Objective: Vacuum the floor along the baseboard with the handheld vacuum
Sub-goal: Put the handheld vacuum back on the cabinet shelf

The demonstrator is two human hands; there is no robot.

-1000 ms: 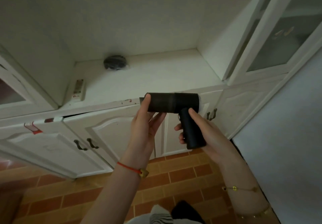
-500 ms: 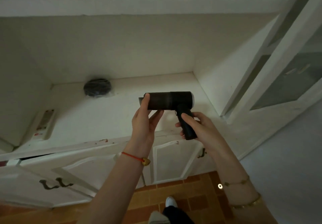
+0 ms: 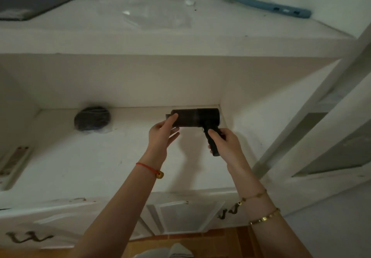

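Note:
I hold a black handheld vacuum [image 3: 197, 117] over the back right of a white cabinet counter [image 3: 96, 163]. Its barrel lies level, nozzle end pointing left. My right hand [image 3: 225, 142] is wrapped around the downward grip. My left hand [image 3: 163, 132] clasps the nozzle end of the barrel with thumb on top and fingers under it. A strip of orange brick-pattern floor [image 3: 226, 237] shows at the bottom, below the cabinet doors.
A round dark object in clear wrap [image 3: 92, 118] sits on the counter at back left. A remote-like device [image 3: 15, 162] lies at the left edge. The upper shelf [image 3: 180, 42] carries a blue tool [image 3: 261, 1], clear plastic bags [image 3: 158, 14] and a dark flat item [image 3: 34, 2]. Glass doors [image 3: 337, 137] stand to the right.
The view has tilted upward, so the upper shelf now shows and most of the floor has dropped out. The vacuum and both hands have moved up and back over the counter, grips unchanged.

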